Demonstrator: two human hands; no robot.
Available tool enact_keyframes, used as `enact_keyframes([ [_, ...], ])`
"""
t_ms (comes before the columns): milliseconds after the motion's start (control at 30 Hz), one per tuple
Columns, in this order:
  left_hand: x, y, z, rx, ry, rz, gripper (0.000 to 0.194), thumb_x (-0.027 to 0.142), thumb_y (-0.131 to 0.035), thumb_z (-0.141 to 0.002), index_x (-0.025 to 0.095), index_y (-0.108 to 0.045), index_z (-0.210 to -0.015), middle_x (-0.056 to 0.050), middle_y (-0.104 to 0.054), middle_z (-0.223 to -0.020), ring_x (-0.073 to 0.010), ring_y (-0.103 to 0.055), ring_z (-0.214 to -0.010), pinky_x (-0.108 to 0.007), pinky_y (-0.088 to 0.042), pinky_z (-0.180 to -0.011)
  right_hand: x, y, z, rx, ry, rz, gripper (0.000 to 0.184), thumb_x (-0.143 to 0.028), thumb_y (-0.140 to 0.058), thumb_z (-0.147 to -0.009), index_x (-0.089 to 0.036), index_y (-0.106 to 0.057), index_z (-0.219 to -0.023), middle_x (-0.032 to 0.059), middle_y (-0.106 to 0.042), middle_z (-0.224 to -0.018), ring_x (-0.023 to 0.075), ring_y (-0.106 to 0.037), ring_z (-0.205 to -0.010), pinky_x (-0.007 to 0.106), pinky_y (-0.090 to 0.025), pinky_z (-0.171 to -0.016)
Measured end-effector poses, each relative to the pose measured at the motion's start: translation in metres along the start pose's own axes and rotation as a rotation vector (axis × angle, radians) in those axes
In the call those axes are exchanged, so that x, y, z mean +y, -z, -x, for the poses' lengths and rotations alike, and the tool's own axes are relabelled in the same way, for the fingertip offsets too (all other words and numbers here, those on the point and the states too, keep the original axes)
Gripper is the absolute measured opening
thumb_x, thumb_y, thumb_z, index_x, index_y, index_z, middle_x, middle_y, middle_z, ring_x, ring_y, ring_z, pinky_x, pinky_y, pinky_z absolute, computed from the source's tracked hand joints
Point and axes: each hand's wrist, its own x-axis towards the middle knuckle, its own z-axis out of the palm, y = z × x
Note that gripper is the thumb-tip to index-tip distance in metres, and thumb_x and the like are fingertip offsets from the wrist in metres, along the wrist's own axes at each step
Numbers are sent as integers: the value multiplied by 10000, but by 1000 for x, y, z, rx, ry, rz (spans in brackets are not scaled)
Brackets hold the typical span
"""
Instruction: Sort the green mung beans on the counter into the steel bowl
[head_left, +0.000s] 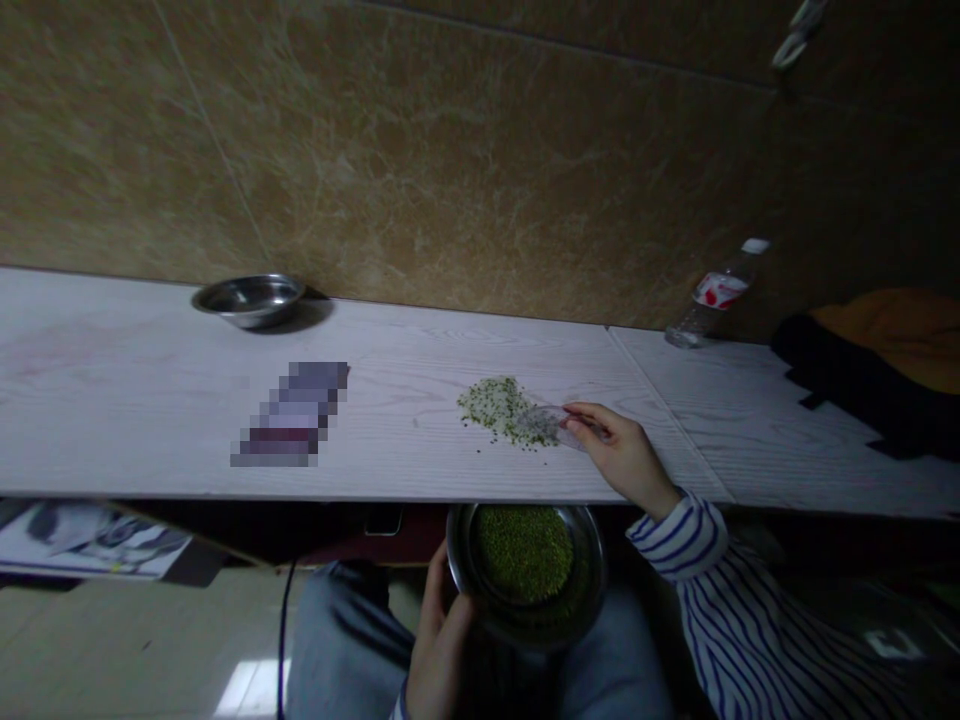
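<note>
My left hand [444, 630] grips the left rim of a round metal bowl [600, 560]. The bowl is held over my lap, just below the shelf edge, and small green beans [525, 553], like mung beans, lie inside. On the white shelf is a loose spread of white grains mixed with green beans [491, 405]. My right hand [619, 450] is closed on a thin clear plastic piece [551, 425], pinched between thumb and fingers. Its far end lies over the right side of the grain pile; its exact shape is hard to make out.
A shallow metal bowl [251, 300] stands by the wall at the left. Nearer lies a blurred-out flat object [292, 415]. A clear bottle [716, 295] leans against the wall at right, beside dark and orange cloth [885, 350]. The white shelf [150, 420] ends above my knees.
</note>
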Motion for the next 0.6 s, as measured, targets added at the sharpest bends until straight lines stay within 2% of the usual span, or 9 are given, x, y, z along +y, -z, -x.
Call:
enact_keyframes([
  [167,-1,0,0,7,25,-14,600,321,-712,-681,213,-584,-1257,-79,-676,-1178,-295,-511,-1242,-411,-362,-1053,7,-2,1,-9,-15,-20,266,-295,-580,-841,-181,-705,-1046,81,-740,-1043,208,-686,-953,362,-537,-864],
  [333,-1,-2,2,13,40,-10,616,337,-717,-678,218,-585,-1268,-82,-659,-1228,-290,-520,-1234,-396,-358,-1053,1,2,7,-47,6,19,242,-296,-590,-842,-196,-717,-1023,71,-746,-1017,209,-685,-951,362,-538,-869],
  [600,2,-5,5,16,62,-20,622,329,-705,-685,230,-567,-1284,-76,-644,-1241,-296,-520,-1230,-417,-373,-1042,-2,18,14,17,-13,54,236,-304,-597,-827,-199,-719,-1000,71,-752,-995,218,-692,-925,359,-551,-832],
])
